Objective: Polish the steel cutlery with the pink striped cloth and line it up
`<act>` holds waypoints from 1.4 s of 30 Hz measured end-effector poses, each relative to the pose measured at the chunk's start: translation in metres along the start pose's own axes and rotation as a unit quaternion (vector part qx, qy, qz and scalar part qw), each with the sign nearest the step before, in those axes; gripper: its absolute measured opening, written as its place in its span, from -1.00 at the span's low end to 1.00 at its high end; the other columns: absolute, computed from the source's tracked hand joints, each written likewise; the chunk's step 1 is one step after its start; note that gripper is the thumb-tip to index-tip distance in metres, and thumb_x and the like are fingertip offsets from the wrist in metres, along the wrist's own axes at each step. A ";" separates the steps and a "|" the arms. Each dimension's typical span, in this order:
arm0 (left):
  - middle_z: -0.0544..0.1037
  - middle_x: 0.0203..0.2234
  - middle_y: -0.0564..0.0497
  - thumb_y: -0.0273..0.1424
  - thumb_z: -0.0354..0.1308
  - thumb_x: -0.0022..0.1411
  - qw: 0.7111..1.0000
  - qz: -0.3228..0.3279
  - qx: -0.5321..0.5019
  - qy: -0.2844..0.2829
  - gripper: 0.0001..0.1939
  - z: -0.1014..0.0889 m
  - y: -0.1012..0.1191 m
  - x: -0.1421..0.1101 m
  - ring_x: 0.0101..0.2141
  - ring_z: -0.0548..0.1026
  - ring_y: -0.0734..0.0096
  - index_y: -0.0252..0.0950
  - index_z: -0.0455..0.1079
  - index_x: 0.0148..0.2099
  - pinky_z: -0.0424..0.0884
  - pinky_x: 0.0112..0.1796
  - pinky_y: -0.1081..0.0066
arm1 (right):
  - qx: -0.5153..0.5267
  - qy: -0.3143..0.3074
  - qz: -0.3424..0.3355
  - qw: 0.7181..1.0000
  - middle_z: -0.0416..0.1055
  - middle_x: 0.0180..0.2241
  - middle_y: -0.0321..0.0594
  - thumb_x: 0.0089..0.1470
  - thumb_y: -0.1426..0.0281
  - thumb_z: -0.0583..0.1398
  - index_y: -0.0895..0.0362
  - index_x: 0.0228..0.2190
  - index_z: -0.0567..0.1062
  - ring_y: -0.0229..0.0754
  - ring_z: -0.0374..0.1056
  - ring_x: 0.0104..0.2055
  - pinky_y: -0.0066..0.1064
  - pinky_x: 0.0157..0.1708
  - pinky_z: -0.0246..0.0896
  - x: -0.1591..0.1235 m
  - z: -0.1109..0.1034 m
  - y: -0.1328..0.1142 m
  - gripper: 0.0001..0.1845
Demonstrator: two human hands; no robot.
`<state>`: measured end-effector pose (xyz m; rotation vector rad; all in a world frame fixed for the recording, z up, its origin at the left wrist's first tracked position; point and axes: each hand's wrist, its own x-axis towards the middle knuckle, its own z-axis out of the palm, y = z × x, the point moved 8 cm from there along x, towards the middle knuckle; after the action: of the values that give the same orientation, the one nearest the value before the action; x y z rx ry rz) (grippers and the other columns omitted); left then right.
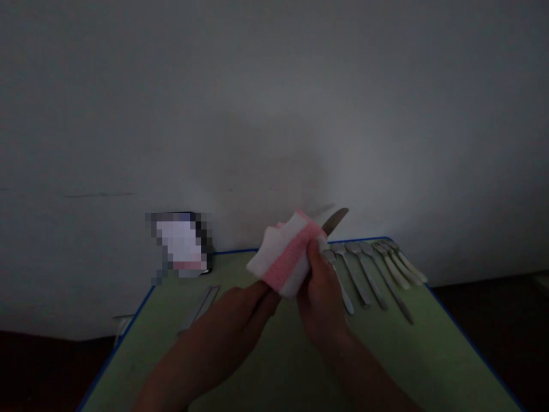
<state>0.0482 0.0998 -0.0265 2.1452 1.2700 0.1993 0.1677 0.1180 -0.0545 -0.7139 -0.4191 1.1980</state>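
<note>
A pink and white striped cloth is folded around a table knife, whose blade sticks out at the upper right. My right hand grips the cloth, thumb pressed on top. At the cloth's lower left edge, my left hand is closed in line with the knife, at its handle end. The handle itself is hidden by the fingers and cloth. Both hands are raised over the green table.
Several spoons lie in a row on the right, beside several forks with pale handles. Flat metal cutlery rests left of my hands. A blurred-out upright object leans near the wall behind the table.
</note>
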 end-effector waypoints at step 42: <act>0.52 -0.67 0.08 -0.31 -0.06 0.26 0.989 0.076 -0.064 0.114 -0.60 -0.021 0.035 -0.002 -0.64 0.44 0.54 -0.32 0.42 -0.55 0.33 -0.52 0.55 | -0.086 0.029 0.027 0.996 0.08 -0.71 -0.48 -0.02 0.01 0.11 0.14 -0.55 0.29 -0.42 -0.04 -0.70 -0.56 -0.75 -0.16 -0.031 0.004 0.004 -0.57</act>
<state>0.0636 0.0962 0.0110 2.1547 1.1825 0.5887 0.1526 0.0910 -0.0522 -0.9106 -0.4614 1.1989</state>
